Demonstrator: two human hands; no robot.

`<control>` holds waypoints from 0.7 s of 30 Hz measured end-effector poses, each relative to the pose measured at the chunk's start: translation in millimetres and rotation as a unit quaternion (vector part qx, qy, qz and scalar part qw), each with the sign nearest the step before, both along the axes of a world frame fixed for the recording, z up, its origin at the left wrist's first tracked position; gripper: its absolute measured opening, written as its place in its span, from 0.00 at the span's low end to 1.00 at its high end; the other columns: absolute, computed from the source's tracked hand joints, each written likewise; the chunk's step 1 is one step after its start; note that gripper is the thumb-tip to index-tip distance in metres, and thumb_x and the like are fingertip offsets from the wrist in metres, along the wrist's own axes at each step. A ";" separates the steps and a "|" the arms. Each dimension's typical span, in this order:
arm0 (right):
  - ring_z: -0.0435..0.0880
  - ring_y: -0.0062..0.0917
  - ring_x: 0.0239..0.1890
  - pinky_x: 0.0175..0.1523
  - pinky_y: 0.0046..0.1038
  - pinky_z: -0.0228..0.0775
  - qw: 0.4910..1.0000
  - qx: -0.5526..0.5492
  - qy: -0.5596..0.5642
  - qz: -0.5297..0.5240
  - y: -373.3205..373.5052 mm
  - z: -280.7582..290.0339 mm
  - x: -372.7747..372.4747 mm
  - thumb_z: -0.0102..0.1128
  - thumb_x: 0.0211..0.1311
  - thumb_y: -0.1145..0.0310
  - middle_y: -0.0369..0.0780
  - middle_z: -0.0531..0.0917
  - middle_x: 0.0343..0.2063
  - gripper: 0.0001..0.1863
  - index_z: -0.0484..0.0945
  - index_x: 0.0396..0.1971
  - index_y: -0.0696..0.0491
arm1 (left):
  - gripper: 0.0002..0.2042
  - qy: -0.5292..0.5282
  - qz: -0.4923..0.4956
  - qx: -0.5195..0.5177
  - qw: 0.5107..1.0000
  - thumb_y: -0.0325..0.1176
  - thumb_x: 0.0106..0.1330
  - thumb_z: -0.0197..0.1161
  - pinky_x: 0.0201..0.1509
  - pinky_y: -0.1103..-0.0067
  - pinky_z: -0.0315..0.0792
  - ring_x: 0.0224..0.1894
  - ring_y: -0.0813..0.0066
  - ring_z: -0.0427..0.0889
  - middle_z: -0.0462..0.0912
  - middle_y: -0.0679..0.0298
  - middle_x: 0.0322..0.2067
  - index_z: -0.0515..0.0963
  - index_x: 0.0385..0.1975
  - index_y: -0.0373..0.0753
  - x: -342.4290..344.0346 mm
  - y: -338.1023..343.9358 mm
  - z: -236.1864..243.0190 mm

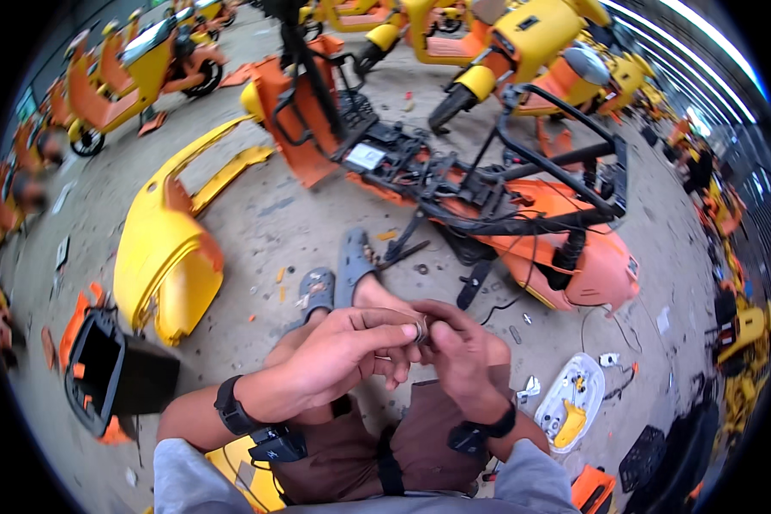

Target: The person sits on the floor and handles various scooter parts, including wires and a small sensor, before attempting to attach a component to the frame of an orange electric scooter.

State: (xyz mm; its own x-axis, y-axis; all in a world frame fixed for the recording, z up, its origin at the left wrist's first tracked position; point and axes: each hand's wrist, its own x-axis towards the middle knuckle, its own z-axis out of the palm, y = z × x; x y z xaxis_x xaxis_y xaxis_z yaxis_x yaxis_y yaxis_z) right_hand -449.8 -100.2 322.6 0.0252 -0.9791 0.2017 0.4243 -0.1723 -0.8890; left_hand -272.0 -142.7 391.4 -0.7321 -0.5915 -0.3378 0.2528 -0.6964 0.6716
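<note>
My left hand (360, 355) and my right hand (454, 355) meet above my lap, their fingers pinched on a small round metal piece (418, 331), too small to make out clearly. Just beyond them stands a partly stripped scooter with a black tube frame (561, 158), exposed electronics (373, 154) and orange body panels (591, 270). A large curved yellow panel (163, 257) lies on the floor to my left.
A black bin (133, 385) sits at the lower left, a white tray (574, 403) of small parts at my right. Rows of yellow scooters (531, 43) stand behind. Loose parts and cables are scattered over the concrete floor (274, 223).
</note>
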 end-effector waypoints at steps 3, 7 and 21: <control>0.74 0.15 0.27 0.29 0.17 0.65 0.998 -0.028 -0.048 -0.016 -11.1 -16.0 -6.1 0.51 0.67 0.69 0.36 0.78 0.33 0.16 0.75 0.50 0.60 | 0.09 -0.014 -0.027 -0.003 1.000 0.32 0.66 0.57 0.27 0.78 0.73 0.24 0.71 0.80 0.81 0.58 0.26 0.76 0.33 0.31 -21.2 -21.3 -8.0; 0.73 0.15 0.27 0.29 0.16 0.64 0.996 -0.055 -0.051 -0.038 -24.0 -43.3 -15.0 0.54 0.64 0.73 0.36 0.77 0.34 0.13 0.77 0.46 0.60 | 0.09 -0.053 -0.041 0.023 0.998 0.32 0.67 0.56 0.26 0.79 0.72 0.24 0.71 0.80 0.81 0.58 0.25 0.76 0.32 0.31 -29.0 -42.9 -29.9; 0.75 0.16 0.24 0.27 0.16 0.69 0.995 -0.020 0.035 -0.092 -21.5 -78.8 -16.4 0.59 0.58 0.81 0.40 0.77 0.33 0.08 0.78 0.38 0.60 | 0.14 -0.145 -0.084 -0.041 0.985 0.29 0.65 0.61 0.32 0.82 0.75 0.29 0.77 0.79 0.81 0.61 0.31 0.76 0.46 0.27 -19.6 -57.0 -62.0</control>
State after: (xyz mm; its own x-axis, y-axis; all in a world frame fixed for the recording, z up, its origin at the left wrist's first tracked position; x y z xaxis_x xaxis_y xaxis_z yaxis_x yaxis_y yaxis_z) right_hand -466.2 -121.6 243.7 -0.1388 -0.9595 0.2450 0.3198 -0.2776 -0.9059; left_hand -291.6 -199.7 329.4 -0.7023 -0.5033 -0.5035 -0.0726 -0.6530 0.7539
